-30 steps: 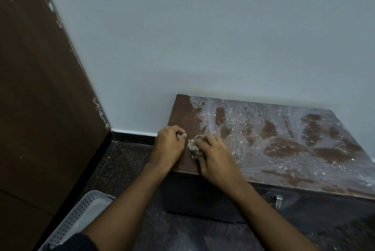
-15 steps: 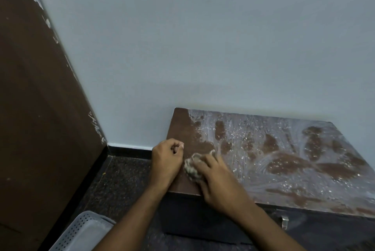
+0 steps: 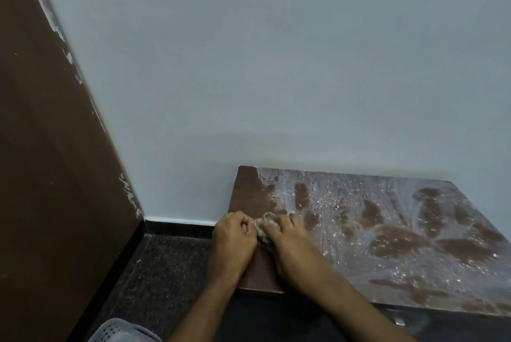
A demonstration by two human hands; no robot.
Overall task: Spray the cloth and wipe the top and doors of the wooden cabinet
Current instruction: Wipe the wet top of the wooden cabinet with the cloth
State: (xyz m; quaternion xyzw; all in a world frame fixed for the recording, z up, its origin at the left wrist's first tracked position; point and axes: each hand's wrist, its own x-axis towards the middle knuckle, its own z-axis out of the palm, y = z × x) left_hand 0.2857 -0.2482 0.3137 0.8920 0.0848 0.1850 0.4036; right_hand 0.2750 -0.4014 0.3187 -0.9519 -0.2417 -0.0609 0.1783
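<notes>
One small cloth (image 3: pixel 266 227), soft, damp-looking, light, likely to bunch: wadded on the wooden cabinet (image 3: pixel 359 231) top at its left end, pressed under my right hand's (image 3: pixel 287 247) curled fingers, my left hand (image 3: pixel 233 239) pinching its left edge.

Wooden cabinet top (image 3: pixel 387 267) (streaked with wet residue) under crumpled cloth (image 3: pixel 265 227).

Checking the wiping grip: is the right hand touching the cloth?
Touching. The head view shows the right hand pressing its fingers over the crumpled cloth on the cabinet top.
</notes>
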